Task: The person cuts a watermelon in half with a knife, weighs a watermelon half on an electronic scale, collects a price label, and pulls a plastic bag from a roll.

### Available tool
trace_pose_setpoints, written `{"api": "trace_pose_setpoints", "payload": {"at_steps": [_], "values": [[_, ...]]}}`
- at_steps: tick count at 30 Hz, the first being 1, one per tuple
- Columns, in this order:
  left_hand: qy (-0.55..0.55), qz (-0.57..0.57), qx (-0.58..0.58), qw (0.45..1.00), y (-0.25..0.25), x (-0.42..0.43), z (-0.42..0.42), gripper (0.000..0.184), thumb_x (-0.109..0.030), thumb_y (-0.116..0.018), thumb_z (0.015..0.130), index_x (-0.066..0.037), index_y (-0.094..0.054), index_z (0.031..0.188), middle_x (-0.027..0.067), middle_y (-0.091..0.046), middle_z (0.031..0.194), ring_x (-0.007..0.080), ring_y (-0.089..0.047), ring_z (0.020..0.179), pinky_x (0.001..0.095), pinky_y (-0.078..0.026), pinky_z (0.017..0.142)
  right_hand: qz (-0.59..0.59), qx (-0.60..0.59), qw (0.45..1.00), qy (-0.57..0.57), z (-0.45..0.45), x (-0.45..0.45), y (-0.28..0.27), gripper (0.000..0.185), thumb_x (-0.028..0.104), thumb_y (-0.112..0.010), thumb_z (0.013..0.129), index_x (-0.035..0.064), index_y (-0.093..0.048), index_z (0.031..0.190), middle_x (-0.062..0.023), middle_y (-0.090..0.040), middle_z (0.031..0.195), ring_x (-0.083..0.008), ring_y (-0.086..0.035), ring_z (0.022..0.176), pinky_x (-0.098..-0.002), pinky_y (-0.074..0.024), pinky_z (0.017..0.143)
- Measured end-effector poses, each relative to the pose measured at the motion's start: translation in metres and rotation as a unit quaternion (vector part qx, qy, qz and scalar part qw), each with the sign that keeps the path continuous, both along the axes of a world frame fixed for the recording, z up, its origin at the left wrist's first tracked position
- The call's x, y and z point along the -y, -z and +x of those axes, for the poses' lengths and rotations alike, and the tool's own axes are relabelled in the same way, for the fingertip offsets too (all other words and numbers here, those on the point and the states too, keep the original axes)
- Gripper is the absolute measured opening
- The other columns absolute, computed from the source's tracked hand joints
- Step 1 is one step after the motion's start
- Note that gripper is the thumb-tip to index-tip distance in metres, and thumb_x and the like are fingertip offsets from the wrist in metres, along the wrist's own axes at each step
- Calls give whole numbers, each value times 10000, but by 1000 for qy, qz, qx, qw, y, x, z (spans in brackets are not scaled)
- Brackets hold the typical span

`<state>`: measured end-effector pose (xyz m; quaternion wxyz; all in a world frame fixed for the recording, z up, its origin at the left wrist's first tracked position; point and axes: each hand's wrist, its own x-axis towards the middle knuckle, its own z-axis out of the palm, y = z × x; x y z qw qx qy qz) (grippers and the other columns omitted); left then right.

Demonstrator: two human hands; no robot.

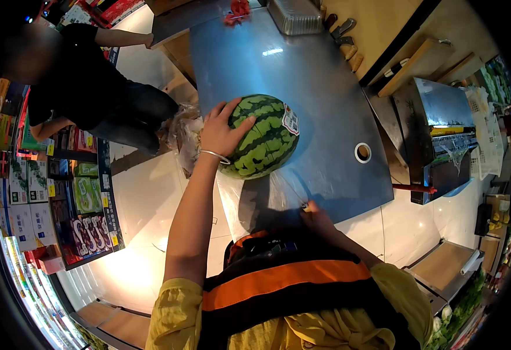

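Note:
A whole striped watermelon (259, 140) with a white label (290, 120) lies on the steel table (331, 134). My left hand (225, 129) grips its left side, thumb and fingers curved over the rind, and a light bangle circles that wrist. Near the table's front edge, my right hand (318, 219) is closed around what looks like a knife. Its thin blade (295, 193), seen nearly edge-on, points up and left towards the melon, apart from it. Most of the handle is hidden in my fingers. Clear plastic film (241, 201) covers the table's front left corner.
A tape roll (362, 153) sits at the table's right. Several knife handles (344, 28) line the far right edge, beside a clear plastic tray (297, 16). Another person (101, 87) stands at left, near a plastic bag (188, 140). A wrapping machine (442, 140) stands right.

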<state>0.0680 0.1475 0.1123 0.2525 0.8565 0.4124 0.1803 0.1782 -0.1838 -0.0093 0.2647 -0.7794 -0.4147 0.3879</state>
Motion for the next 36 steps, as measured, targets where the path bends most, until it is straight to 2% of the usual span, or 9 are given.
{"api": "trace_pose_setpoints", "payload": {"at_steps": [2, 4, 6, 10, 14, 22, 33, 35, 36], "values": [[-4, -11, -5, 1000, 0, -15, 5, 667, -597, -588, 696, -205, -512, 1230, 183, -451, 1258, 377, -419, 1153, 430, -367, 947, -57, -1, 998, -33, 13, 2, -5, 305, 240, -561, 826, 34, -439, 1015, -221, -576, 834, -378, -580, 790, -422, -456, 673], [12, -113, 19, 993, -2, -33, 5, 681, -574, -619, 688, -167, -522, 1225, 189, -491, 1210, 352, -459, 1125, 402, -376, 944, -35, -40, 990, 129, 22, -9, -30, 271, 236, -539, 857, 32, -454, 1013, -188, -578, 841, -313, -588, 765, -366, -454, 663], [-1, -140, 52, 989, 1, -48, 7, 685, -558, -639, 681, -152, -526, 1220, 190, -500, 1203, 337, -473, 1119, 384, -381, 940, 190, -67, 969, 142, 40, -45, -27, 204, 205, -497, 895, 31, -464, 997, -144, -552, 814, -228, -559, 713, -318, -437, 641], [37, -23, 160, 986, 2, -60, -10, 676, -520, -679, 667, -150, -531, 1214, 202, -463, 1250, 343, -399, 1197, 418, -341, 968, 297, -97, 936, 160, 54, -151, -58, 173, 194, -455, 928, 32, -445, 986, -86, -480, 750, -157, -466, 664, -300, -406, 624], [92, 191, -40, 976, -12, -5, -15, 697, -522, -681, 656, -215, -487, 1251, 185, -359, 1335, 407, -301, 1238, 499, -296, 976, 287, -105, 943, 132, 62, -206, -63, 213, 236, -462, 929, 34, -419, 980, -90, -469, 724, -170, -465, 659, -313, -395, 616], [43, 92, -22, 995, 4, -93, 14, 727, -593, -641, 654, -229, -474, 1260, 195, -405, 1280, 396, -389, 1177, 472, -351, 945, 292, -42, 951, 95, 92, -274, -61, 314, 327, -478, 913, 23, -405, 936, -137, -503, 726, -271, -505, 663, -345, -406, 628], [26, -159, 18, 987, 1, -163, 47, 594, -463, -628, 753, -54, -549, 1176, 185, -570, 1122, 255, -535, 1053, 317, -401, 892, 286, -30, 952, 110, 123, -316, -51, 313, 296, -511, 894, -6, -429, 888, -163, -521, 712, -295, -527, 668, -377, -410, 620], [33, -115, -12, 993, 2, -158, 45, 687, -599, -528, 744, -93, -529, 1208, 218, -526, 1166, 349, -522, 1064, 373, -398, 913, 334, 41, 934, 120, 109, -289, -72, 283, 267, -518, 891, 0, -426, 906, -162, -522, 713, -288, -536, 633, -379, -416, 588], [29, -99, -7, 995, 4, -155, 44, 666, -595, -524, 747, -114, -533, 1207, 219, -524, 1158, 357, -521, 1054, 380, -400, 909, 279, -74, 949, 126, 99, -274, -91, 275, 258, -521, 889, 3, -421, 917, -161, -520, 701, -290, -538, 609, -376, -416, 568]]}}
